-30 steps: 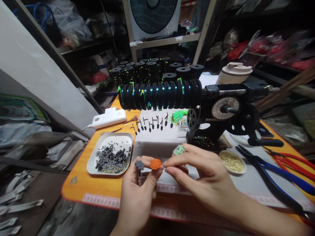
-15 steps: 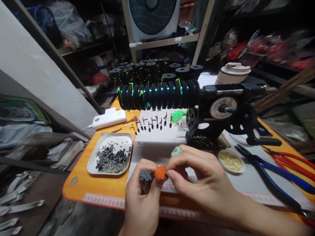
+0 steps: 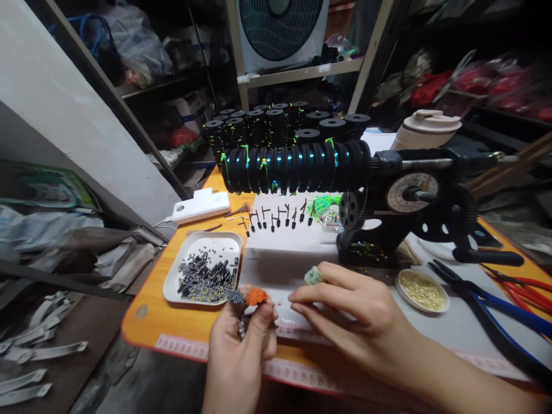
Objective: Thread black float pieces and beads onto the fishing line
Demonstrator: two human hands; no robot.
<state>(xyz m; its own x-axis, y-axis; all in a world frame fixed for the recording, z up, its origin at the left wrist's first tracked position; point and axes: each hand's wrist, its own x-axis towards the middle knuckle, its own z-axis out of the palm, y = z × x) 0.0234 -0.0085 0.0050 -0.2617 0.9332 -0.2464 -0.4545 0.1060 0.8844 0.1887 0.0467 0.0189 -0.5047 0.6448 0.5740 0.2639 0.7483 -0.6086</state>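
Observation:
My left hand point(image 3: 244, 351) is closed around two tight bundles of thin pieces. One shows a grey end point(image 3: 235, 296), and beside it is an orange end point(image 3: 256, 296) above the thumb. My right hand point(image 3: 353, 305) is just to the right, apart from the left, with thumb and index fingertips close together. A pale green bundle point(image 3: 313, 275) is tucked among its fingers at the index finger. A tiny reddish piece point(image 3: 280, 302) shows between the hands; whether the right fingertips hold it, I cannot tell.
A white tray point(image 3: 171, 290) of small dark parts stands left. A black winding machine point(image 3: 297, 167) spans the back. Several T-shaped dark pieces point(image 3: 278, 215) stand before it. A dish of golden bits point(image 3: 422, 290) and blue-handled pliers point(image 3: 483, 316) lie right.
My right hand has drawn away from the orange bundle, leaving a gap. My left hand has moved slightly left and tilted its bundles. The whole view has shifted a little.

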